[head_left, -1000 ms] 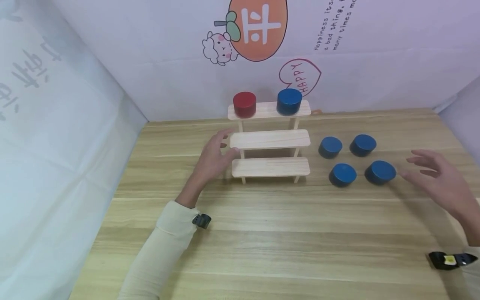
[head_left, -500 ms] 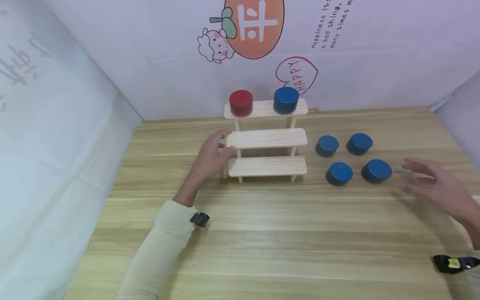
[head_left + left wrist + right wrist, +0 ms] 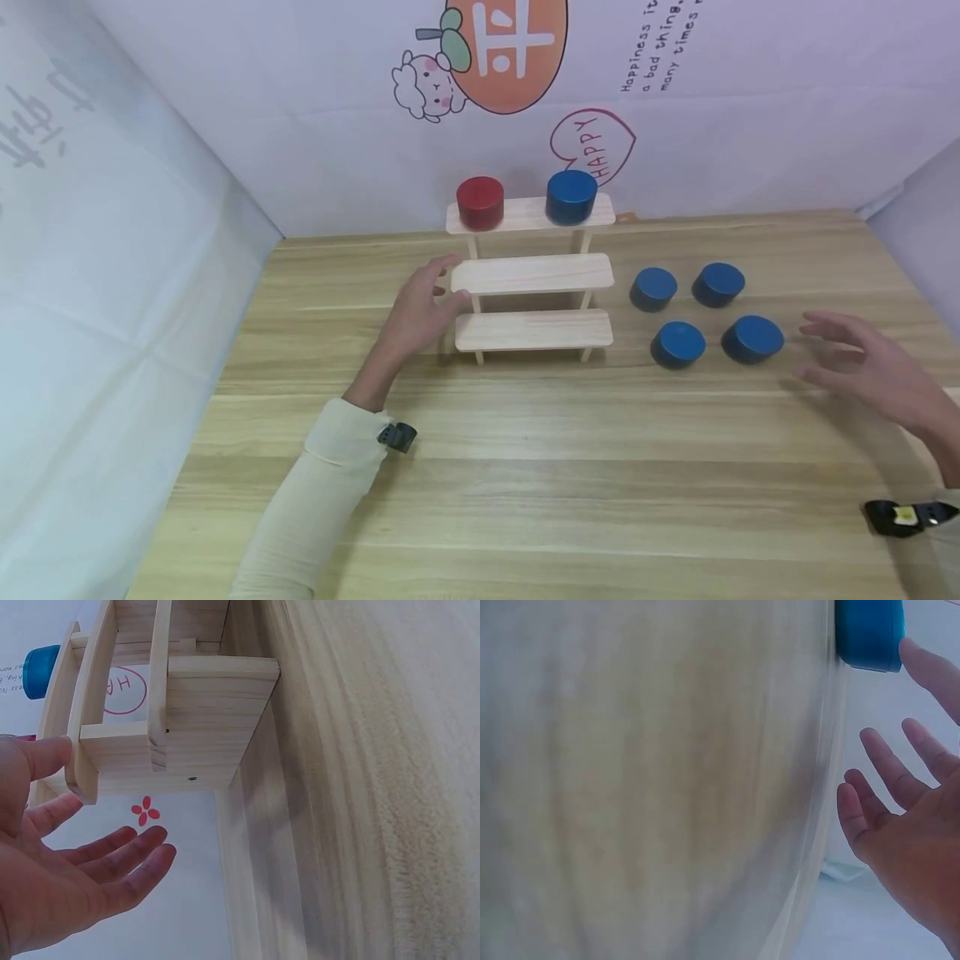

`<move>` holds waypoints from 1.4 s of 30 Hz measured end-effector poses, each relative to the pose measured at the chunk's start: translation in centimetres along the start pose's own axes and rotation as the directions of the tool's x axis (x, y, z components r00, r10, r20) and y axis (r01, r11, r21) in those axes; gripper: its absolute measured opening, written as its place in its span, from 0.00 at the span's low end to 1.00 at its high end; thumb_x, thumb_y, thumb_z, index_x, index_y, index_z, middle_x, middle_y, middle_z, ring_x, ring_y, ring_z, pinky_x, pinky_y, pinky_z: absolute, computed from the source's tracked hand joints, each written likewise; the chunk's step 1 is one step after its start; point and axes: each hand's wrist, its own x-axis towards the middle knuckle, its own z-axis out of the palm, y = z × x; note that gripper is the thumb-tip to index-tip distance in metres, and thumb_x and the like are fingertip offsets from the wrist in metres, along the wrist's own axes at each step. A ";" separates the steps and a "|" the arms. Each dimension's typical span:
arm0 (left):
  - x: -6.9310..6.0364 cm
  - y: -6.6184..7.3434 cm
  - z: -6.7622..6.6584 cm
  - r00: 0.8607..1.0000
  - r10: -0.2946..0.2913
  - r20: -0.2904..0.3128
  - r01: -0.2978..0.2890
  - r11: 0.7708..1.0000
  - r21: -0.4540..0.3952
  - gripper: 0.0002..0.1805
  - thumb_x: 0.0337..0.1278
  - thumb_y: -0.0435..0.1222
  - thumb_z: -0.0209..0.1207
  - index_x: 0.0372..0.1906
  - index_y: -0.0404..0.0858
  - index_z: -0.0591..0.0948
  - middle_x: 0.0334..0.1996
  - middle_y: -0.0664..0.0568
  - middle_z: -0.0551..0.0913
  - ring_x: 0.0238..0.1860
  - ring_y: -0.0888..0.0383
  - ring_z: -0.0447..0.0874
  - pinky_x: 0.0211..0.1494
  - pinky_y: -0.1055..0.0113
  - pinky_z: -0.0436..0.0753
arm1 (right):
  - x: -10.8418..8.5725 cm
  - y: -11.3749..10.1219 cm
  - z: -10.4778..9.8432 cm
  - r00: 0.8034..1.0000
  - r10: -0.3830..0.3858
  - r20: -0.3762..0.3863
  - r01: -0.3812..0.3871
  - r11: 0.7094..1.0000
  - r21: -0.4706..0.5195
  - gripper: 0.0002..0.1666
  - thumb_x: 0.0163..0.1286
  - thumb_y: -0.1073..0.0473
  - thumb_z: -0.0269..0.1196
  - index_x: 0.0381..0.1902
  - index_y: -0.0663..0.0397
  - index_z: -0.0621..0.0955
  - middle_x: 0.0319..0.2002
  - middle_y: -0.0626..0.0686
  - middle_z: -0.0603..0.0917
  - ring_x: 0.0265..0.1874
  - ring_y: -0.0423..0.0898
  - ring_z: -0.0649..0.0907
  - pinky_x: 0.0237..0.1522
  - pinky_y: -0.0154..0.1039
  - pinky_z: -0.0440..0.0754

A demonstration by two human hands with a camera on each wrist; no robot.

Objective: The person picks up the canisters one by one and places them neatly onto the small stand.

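A three-tier wooden display stand (image 3: 532,331) stands by the back wall. My left hand (image 3: 418,312) is at the left end of its middle board, thumb on the front corner and index finger at the back corner, pinching it; the left wrist view shows the other fingers spread free of the wooden stand (image 3: 210,720). On the top board sit a red round tin (image 3: 480,204) and a blue round tin (image 3: 572,198). My right hand (image 3: 873,367) hovers with loosely bent fingers beside the nearest blue tin (image 3: 753,340), holding nothing; the thumb looks close to the blue tin (image 3: 868,634) in the right wrist view.
More blue tins stand on the wooden table (image 3: 525,483) right of the stand: one front left (image 3: 678,344), one back left (image 3: 653,289), one back right (image 3: 718,284). A printed white cloth (image 3: 337,150) forms the back wall, and another cloth (image 3: 112,333) hangs at left.
The whole head view has shifted slightly. My right hand's thumb and fingers have changed position a little beside the blue tin; my left hand stays at the stand.
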 end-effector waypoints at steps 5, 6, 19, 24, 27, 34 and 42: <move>0.0 0.1 -0.2 1.000 -0.016 0.006 0.016 1.000 0.012 0.32 0.66 0.44 0.56 0.74 0.46 0.67 0.68 0.40 0.69 0.59 0.40 0.75 0.55 0.46 0.78 | 0.5 -0.2 0.0 0.999 0.012 0.035 -0.012 1.000 -0.009 0.50 0.66 0.62 0.70 0.78 0.58 0.56 0.58 0.44 0.67 0.57 0.68 0.66 0.44 0.14 0.60; -0.1 0.0 -0.2 1.000 -0.020 0.007 0.020 1.000 0.014 0.32 0.66 0.44 0.56 0.74 0.46 0.67 0.68 0.41 0.69 0.59 0.41 0.75 0.55 0.47 0.78 | 0.5 -0.3 0.0 0.999 0.011 0.038 -0.011 1.000 -0.013 0.50 0.66 0.62 0.70 0.78 0.58 0.56 0.58 0.42 0.67 0.59 0.64 0.66 0.44 0.14 0.60; 0.0 -0.1 0.0 1.000 -0.020 0.000 0.020 1.000 0.012 0.31 0.68 0.42 0.57 0.73 0.45 0.67 0.66 0.42 0.72 0.57 0.42 0.77 0.55 0.49 0.79 | 2.1 -1.4 0.7 0.994 0.022 0.111 -0.028 0.998 0.051 0.62 0.61 0.66 0.72 0.81 0.49 0.46 0.63 0.61 0.67 0.66 0.75 0.58 0.61 0.76 0.53; 0.0 -0.1 0.0 1.000 -0.028 0.006 0.028 1.000 0.009 0.31 0.68 0.43 0.57 0.74 0.46 0.67 0.66 0.42 0.72 0.57 0.42 0.77 0.55 0.48 0.79 | 2.5 -1.7 1.0 0.991 0.006 0.135 -0.009 1.000 0.019 0.62 0.58 0.62 0.75 0.80 0.52 0.50 0.67 0.72 0.63 0.64 0.72 0.61 0.65 0.60 0.59; -0.1 -0.1 0.0 1.000 -0.030 0.008 0.030 1.000 0.008 0.30 0.69 0.43 0.57 0.74 0.47 0.66 0.66 0.41 0.72 0.58 0.42 0.77 0.55 0.47 0.79 | 2.9 -1.8 1.1 0.989 -0.023 0.149 0.023 1.000 -0.003 0.58 0.57 0.61 0.76 0.78 0.58 0.55 0.67 0.73 0.63 0.62 0.73 0.63 0.63 0.63 0.62; -0.1 -0.1 0.0 0.999 -0.027 0.017 0.027 1.000 -0.003 0.30 0.70 0.43 0.56 0.74 0.47 0.65 0.66 0.39 0.71 0.57 0.41 0.77 0.54 0.47 0.79 | 3.9 -2.3 1.4 0.991 -0.030 0.131 0.036 0.998 -0.049 0.45 0.59 0.60 0.75 0.70 0.63 0.66 0.66 0.71 0.67 0.58 0.63 0.71 0.57 0.68 0.64; -0.1 0.0 -0.3 0.999 -0.025 0.022 0.026 1.000 -0.006 0.29 0.70 0.42 0.58 0.73 0.48 0.66 0.65 0.40 0.72 0.57 0.42 0.78 0.55 0.47 0.79 | 4.0 -2.7 1.6 0.991 0.013 0.134 -0.005 0.998 -0.055 0.39 0.64 0.60 0.71 0.67 0.67 0.67 0.65 0.72 0.67 0.61 0.71 0.66 0.55 0.68 0.65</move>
